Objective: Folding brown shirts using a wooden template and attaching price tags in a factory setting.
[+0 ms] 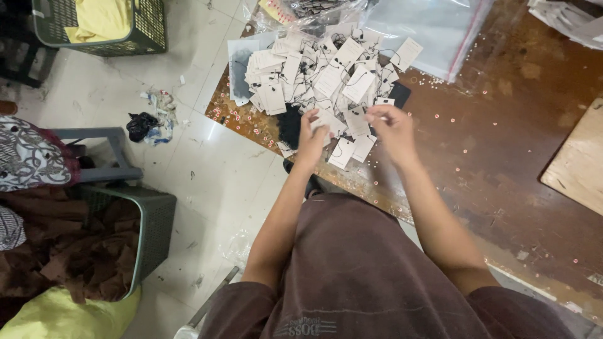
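A heap of white paper tags (pixel 314 72) with thin black strings lies on the worn brown table (pixel 502 138). My left hand (pixel 312 139) rests at the near edge of the heap, fingers pinched on a white tag. My right hand (pixel 392 129) hovers beside it with fingertips closed on another white tag or its string; which one I cannot tell. More loose tags (pixel 352 147) lie under and between both hands. A black piece (pixel 290 124) lies just left of my left hand.
Clear plastic bags (pixel 433 28) sit at the table's far side, and a wooden board (pixel 578 163) at its right. On the tiled floor to the left stand a grey basket (pixel 151 232) of brown cloth, a green crate (pixel 144 31) with yellow cloth, and a grey stool (pixel 103 154).
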